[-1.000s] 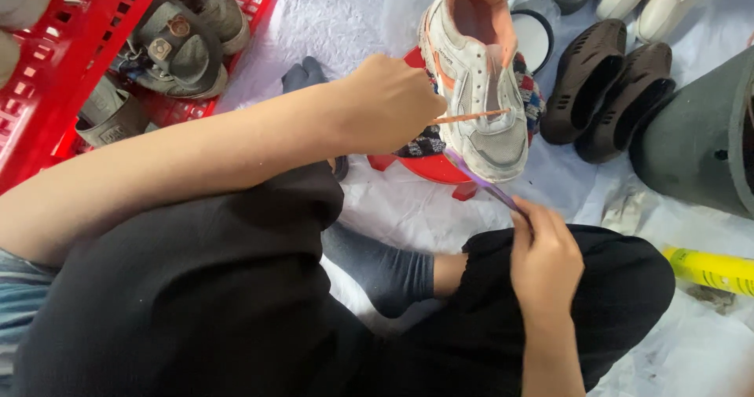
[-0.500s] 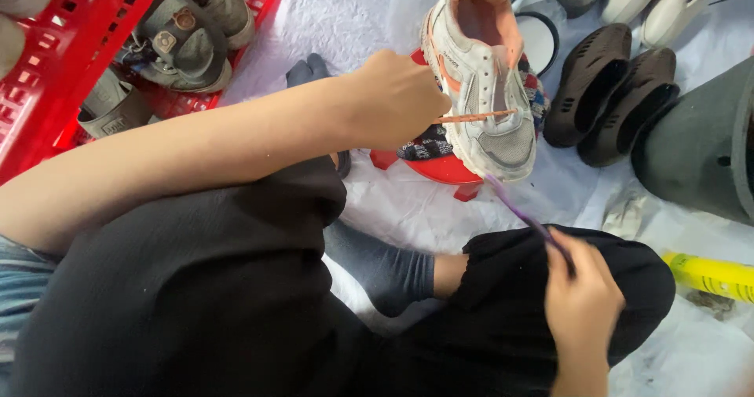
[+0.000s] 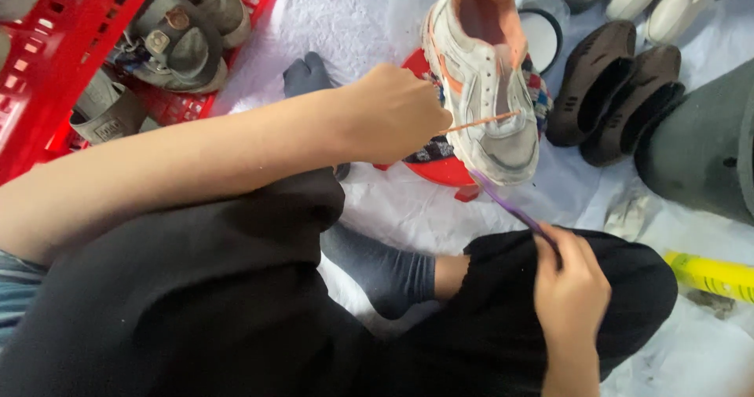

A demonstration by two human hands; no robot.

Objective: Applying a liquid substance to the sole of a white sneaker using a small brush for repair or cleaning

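Observation:
A white sneaker (image 3: 491,83) with orange trim and lining stands toe-down toward me, resting over a red stool (image 3: 440,171). My left hand (image 3: 397,114) is closed beside the shoe's left side and pinches an orange lace end (image 3: 483,120) that runs across the tongue. My right hand (image 3: 572,285) sits over my right knee, shut on a purple lace (image 3: 510,204) that stretches taut from the shoe's toe down to my fingers. My legs in black trousers and grey socks fill the lower view.
A red plastic crate (image 3: 55,43) at upper left holds grey sandals (image 3: 177,40). A pair of dark brown clogs (image 3: 613,91) and a dark green clog (image 3: 703,153) lie at right. White shoes (image 3: 667,0) sit at the top right. A yellow tube (image 3: 711,275) lies on the white sheet.
My right hand has drawn the purple lace down and to the right, away from the shoe, so more lace is pulled out. My left hand stayed by the shoe.

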